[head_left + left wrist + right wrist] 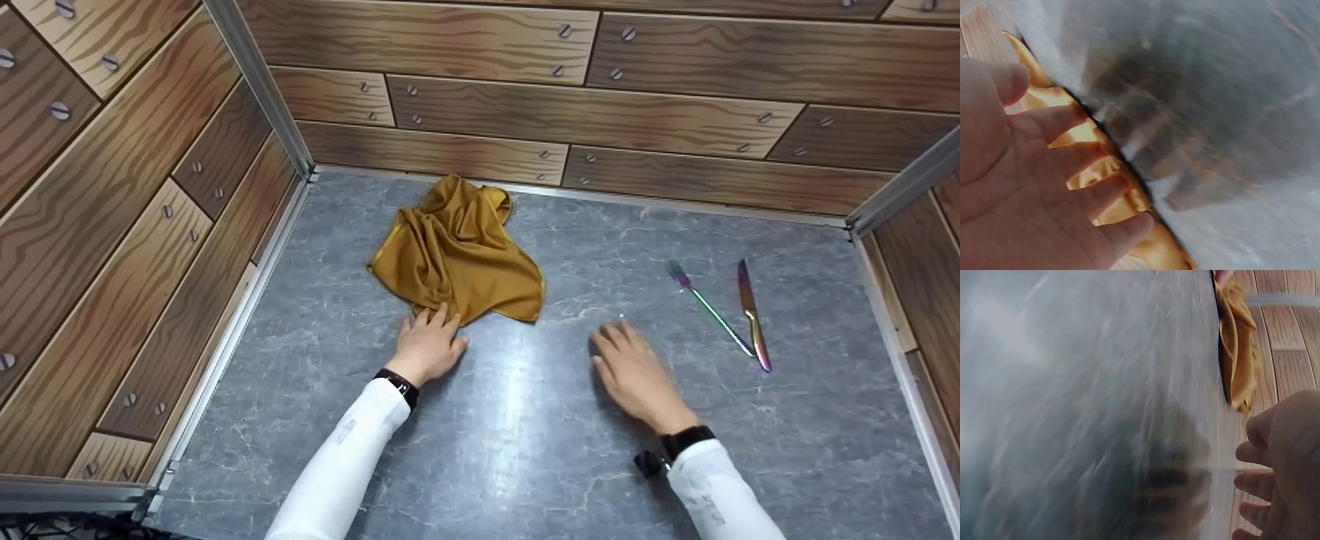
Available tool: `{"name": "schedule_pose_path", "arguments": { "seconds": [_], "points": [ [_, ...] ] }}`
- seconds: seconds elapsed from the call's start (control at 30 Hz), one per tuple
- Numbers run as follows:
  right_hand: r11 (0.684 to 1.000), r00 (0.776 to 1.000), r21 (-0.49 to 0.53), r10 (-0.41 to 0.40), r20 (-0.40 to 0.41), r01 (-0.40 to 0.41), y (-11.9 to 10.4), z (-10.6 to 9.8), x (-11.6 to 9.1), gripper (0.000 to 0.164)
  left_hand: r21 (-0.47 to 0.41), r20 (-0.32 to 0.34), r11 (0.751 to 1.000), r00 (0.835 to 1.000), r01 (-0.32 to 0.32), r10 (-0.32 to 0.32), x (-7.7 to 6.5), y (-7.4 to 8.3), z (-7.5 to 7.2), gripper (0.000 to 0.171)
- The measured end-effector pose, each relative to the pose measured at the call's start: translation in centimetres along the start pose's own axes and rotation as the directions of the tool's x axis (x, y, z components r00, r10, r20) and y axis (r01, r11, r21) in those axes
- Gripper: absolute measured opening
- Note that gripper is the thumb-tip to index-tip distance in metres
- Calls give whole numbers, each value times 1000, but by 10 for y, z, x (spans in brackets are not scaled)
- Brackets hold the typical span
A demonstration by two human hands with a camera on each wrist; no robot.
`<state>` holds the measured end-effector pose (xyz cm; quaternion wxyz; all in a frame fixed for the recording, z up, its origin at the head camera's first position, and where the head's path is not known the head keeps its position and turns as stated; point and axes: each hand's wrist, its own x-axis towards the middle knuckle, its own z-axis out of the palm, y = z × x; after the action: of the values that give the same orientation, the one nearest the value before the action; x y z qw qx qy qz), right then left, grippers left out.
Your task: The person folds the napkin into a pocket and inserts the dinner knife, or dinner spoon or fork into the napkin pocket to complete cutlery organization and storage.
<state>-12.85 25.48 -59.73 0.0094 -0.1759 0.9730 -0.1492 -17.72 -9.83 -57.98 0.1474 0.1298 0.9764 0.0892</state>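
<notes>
A crumpled mustard-brown cloth (469, 255) lies on the grey marbled table, left of the middle. At its near edge is my left hand (429, 349), fingers spread and fairly straight, the fingertips reaching the fabric. In the left wrist view the cloth (1095, 132) shows behind and between those fingers. To the right of the cloth and apart from it, my right hand (634, 371) is over the table, fingers loosely bent and holding nothing. The right wrist view has the right hand (1283, 467) slightly blurred, with the cloth (1237, 349) some distance off.
An iridescent fork (709, 306) and an iridescent knife (750, 311) lie to the right, their handle ends close together. Wood-patterned walls (480, 97) with metal edging enclose the table (300, 420) at the back and both sides.
</notes>
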Motion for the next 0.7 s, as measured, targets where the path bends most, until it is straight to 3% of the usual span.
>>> {"name": "schedule_pose_path", "arguments": {
  "seconds": [0.17,0.4,0.57,0.7],
  "points": [
    [998,998,-7,-62,16,63,-18,4,16,52,51,55,998,998,-40,38,-8,16,-1,57],
    [993,992,-3,-121,34,121,-33,9,26,54,76,120,985,982,-153,143,-22,52,10,59],
    [993,991,-12,-114,65,115,-30,14,23,52,59,140,971,965,-232,222,-33,72,15,58],
    [997,991,9,-74,111,73,-26,15,14,53,43,142,962,954,-271,262,-39,78,17,56]
  ]
}}
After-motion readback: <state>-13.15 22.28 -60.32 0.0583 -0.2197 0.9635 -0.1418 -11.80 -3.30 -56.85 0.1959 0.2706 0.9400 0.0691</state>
